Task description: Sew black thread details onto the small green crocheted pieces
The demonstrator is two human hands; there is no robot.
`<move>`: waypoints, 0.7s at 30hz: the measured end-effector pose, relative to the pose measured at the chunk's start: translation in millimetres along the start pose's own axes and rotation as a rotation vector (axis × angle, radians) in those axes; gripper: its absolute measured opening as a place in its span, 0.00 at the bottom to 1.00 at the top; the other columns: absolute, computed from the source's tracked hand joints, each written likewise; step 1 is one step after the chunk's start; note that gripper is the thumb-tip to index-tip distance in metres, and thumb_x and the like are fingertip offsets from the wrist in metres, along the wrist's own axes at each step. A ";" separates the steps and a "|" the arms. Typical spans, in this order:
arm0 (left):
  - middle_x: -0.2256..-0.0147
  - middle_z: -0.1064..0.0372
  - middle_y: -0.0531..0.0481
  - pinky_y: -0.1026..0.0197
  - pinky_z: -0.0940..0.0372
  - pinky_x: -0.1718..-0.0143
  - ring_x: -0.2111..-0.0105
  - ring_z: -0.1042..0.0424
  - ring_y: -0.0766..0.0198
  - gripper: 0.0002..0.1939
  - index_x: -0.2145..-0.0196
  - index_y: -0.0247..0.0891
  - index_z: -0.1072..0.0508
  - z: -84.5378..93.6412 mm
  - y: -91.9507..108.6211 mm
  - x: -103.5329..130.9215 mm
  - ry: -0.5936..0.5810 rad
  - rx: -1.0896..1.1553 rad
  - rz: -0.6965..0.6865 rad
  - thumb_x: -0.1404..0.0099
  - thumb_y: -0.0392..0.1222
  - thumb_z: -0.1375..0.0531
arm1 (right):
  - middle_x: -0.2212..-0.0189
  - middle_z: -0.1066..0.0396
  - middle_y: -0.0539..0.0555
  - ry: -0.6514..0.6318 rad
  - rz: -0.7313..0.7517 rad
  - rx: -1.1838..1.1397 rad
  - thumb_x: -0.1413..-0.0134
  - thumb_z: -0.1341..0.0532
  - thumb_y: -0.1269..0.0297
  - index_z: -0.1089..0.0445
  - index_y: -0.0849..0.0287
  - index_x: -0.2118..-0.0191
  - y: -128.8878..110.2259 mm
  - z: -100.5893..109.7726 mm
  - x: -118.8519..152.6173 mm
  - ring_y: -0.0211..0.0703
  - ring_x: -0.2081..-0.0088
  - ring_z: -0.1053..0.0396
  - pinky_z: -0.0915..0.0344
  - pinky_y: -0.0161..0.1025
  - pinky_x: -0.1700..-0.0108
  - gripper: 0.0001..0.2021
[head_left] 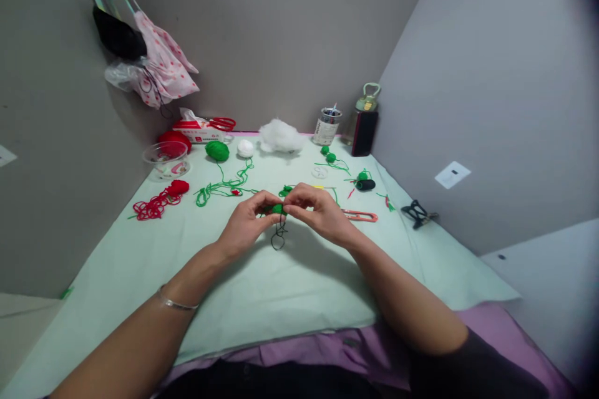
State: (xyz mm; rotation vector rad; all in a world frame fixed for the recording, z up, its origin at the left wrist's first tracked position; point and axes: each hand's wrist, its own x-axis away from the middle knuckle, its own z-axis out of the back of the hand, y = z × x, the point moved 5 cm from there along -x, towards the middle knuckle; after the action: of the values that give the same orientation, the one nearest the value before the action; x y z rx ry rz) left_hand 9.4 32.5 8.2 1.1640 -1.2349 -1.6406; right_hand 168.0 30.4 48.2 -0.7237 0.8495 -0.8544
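Observation:
My left hand (246, 221) pinches a small green crocheted piece (277, 208) between thumb and fingers above the cloth. At the right edge of that piece, my right hand (321, 212) is closed in a pinch; what its fingertips hold is too small to make out. A black thread (279, 238) dangles in loops below the green piece. Just beyond the hands lies another bit of green yarn work (285, 191). Orange thread snips (360, 216) rest on the cloth beside my right hand, partly covered by it.
At the back stand a tissue box (199, 133), red scissors (221, 124), white stuffing (281, 136), a pen can (326, 127) and a bottle (367, 103) behind a phone (364, 134). Red yarn (156, 202), green yarn (218, 150) and a plastic tub (172, 168) lie left.

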 end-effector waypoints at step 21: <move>0.63 0.24 0.43 0.58 0.31 0.68 0.69 0.27 0.60 0.10 0.63 0.41 0.17 -10.0 -3.5 1.4 -0.189 -0.049 0.005 0.45 0.38 0.33 | 0.84 0.52 0.38 0.165 -0.323 -0.787 0.48 0.32 0.57 0.35 0.57 0.67 44.5 72.1 -14.5 0.25 0.85 0.63 0.61 0.29 0.84 0.13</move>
State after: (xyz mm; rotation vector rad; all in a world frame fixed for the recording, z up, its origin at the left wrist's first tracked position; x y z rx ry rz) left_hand 18.4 29.4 3.3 0.9929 -1.3044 -1.8000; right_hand 239.3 78.2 50.9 -1.5239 1.2562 -0.8651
